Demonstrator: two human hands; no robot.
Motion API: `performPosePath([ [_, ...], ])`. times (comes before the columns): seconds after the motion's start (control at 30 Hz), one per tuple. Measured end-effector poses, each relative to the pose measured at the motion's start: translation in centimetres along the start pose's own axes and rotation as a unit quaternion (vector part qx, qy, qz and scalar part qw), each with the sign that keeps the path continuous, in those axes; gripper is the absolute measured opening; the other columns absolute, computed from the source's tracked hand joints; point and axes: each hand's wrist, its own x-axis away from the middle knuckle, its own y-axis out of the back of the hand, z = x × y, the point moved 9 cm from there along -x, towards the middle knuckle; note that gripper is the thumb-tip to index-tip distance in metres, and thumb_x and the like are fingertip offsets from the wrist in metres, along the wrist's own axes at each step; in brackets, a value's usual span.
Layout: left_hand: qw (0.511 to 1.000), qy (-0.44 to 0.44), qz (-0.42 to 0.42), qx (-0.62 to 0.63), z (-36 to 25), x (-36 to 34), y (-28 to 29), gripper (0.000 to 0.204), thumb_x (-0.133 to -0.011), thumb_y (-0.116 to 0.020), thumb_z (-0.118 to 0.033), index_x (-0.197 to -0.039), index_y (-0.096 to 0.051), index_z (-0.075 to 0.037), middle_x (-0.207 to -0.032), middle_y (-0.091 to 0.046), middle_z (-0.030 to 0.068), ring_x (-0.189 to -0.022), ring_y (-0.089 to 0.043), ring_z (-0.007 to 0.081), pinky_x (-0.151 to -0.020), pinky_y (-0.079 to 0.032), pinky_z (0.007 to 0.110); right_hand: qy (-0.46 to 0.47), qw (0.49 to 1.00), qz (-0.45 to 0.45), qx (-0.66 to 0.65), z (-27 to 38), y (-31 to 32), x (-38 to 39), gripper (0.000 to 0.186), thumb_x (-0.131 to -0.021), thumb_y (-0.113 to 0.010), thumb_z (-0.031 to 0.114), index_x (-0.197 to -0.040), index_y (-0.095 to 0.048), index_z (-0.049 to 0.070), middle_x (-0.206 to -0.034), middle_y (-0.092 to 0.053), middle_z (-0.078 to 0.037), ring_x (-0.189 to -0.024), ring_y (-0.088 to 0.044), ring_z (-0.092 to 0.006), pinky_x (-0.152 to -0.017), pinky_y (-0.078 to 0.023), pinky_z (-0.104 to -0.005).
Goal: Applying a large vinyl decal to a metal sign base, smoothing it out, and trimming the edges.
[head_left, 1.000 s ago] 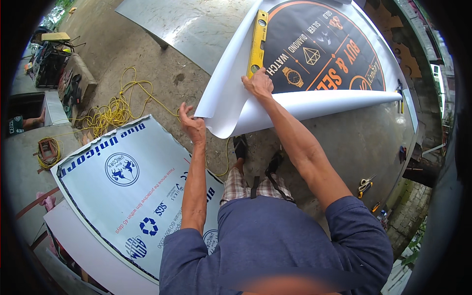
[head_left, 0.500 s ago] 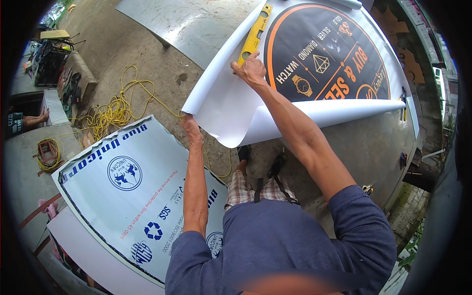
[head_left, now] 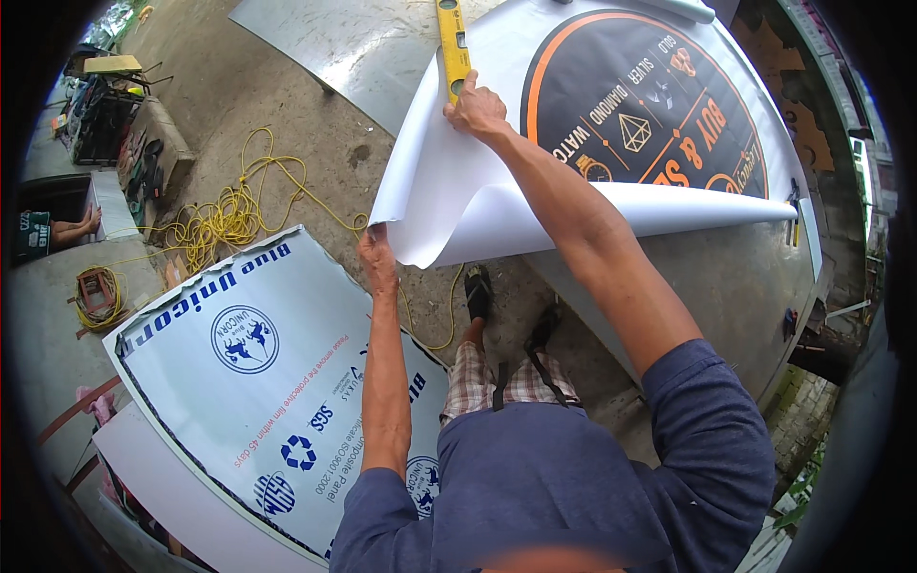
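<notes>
A large printed white sheet [head_left: 435, 181] with a black-and-orange circular design [head_left: 611, 95] lies over a metal-topped table. Its near edge curls up in a long white roll [head_left: 611, 212]. My left hand [head_left: 377, 256] pinches the sheet's near left corner, which hangs past the table. Farther off, my right hand [head_left: 476, 105] grips the near end of a yellow spirit level [head_left: 454, 48] lying along the sheet's left side. The level's far end runs out at the top of the view.
A film-covered composite panel [head_left: 287, 363] leans at my left. Tangled yellow cord [head_left: 224, 215] lies on the concrete floor beyond it. A small hammer-like tool [head_left: 794, 215] rests by the table's right edge. At far left, another person's leg [head_left: 76, 229] shows.
The spirit level has swung its far end to the left, and my right hand has shifted slightly left with it. My left hand, still on the corner, has moved a little right; the curled edge changed shape.
</notes>
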Motion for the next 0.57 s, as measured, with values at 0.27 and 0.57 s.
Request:
performPosePath([
  [0.27,0.991,0.115,-0.057,0.037,0.0,-3.6,-0.5,0.051,-0.094,-0.064,-0.047,-0.085,-0.06,0.003,-0.077,-0.054,0.0,-0.071,-0.047,0.0108,-0.063,-0.038,0.03,0.041,0.998,0.03,-0.041,-0.2,-1.5,1.1,0.112,-0.087,-0.068,0.052,-0.154,-0.005,-0.012,-0.116,-0.064,-0.027,-0.102,-0.067,-0.0361,-0.084,-0.056,-0.0411],
  [0.57,0.976,-0.009,0.209,-0.061,-5.6,0.9,-4.1,0.085,-0.081,-0.08,-0.023,-0.153,-0.038,-0.004,-0.145,-0.054,0.0185,-0.134,-0.052,0.0357,-0.119,-0.031,0.037,0.204,0.976,0.055,0.054,-5.6,0.2,0.4,0.087,-0.097,-0.052,0.057,-0.155,-0.026,-0.002,-0.115,-0.069,-0.026,-0.094,-0.073,-0.0342,-0.081,-0.057,-0.0617],
])
